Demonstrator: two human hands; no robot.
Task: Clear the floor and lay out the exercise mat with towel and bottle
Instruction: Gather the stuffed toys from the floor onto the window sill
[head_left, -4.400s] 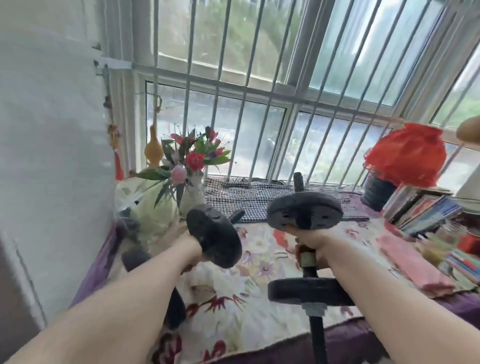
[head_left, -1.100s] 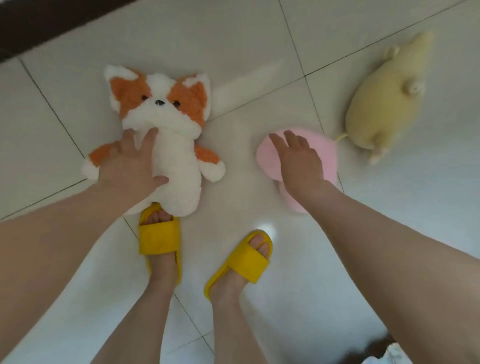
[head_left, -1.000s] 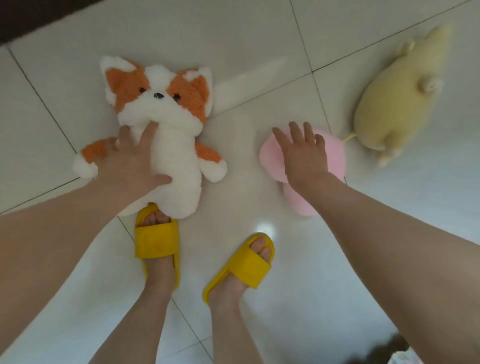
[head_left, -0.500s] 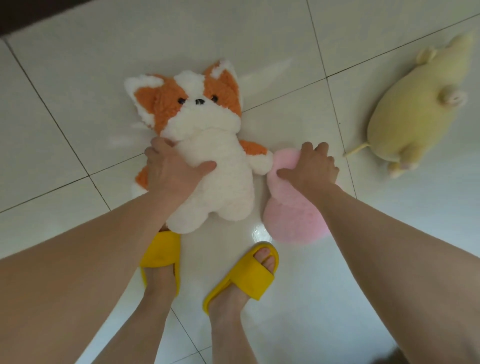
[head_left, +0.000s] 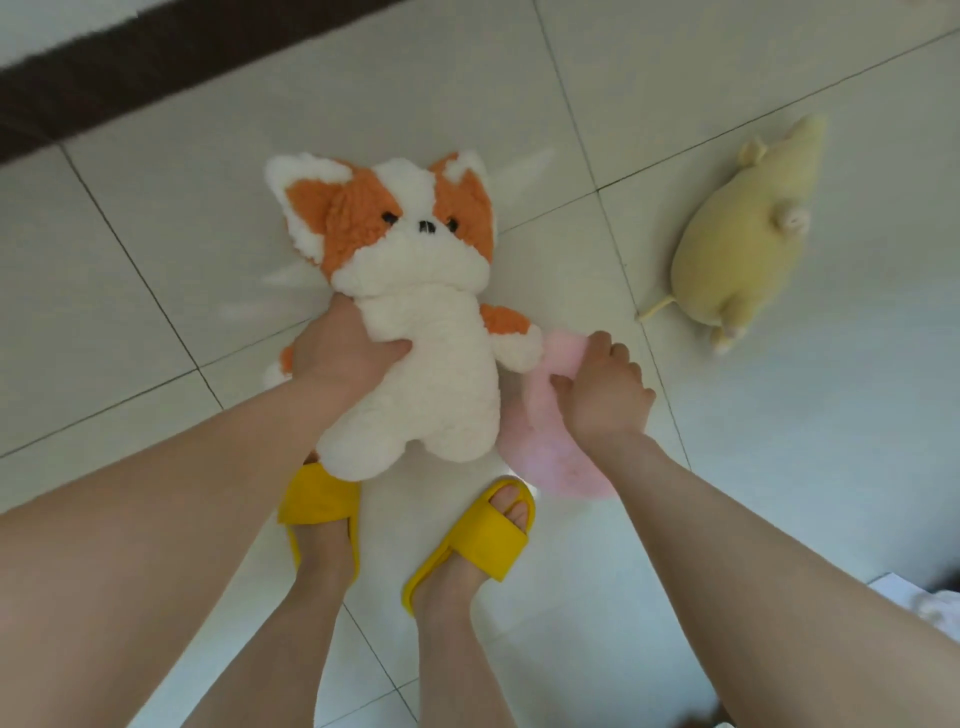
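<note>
Both hands are reaching down to soft toys on the pale tiled floor (head_left: 156, 291) as a person is bending over them. The left hand (head_left: 343, 348) is gripping an orange-and-white fox plush (head_left: 431, 384) at the side of its body, just under the head, with the thumb digging into the white fleece of the chest and the fingers curling out of sight behind. The right hand (head_left: 605, 395) is clutching a round pink plush (head_left: 550, 452), its fingers curling over the upper edge and the thumb pressing on the near face. The 2 toys are touching, the fox's orange-tipped arm lying across the pink plush's top. The fox is facing up at the camera, and its lower end is overlapping the toe of the left yellow slipper (head_left: 317, 501); whether it is resting on the tiles or hanging just clear of them cannot be told. The right yellow slipper (head_left: 483, 535) is standing just below the pink plush, toes showing. A 3rd toy, a pale yellow plush animal (head_left: 743, 244) with a thin tail, is lying on the floor to the right, apart from the hands and untouched. A dark strip (head_left: 156, 57) is running across the upper left corner, and something white (head_left: 924, 603) is showing at the lower right edge, too cropped to identify.
</note>
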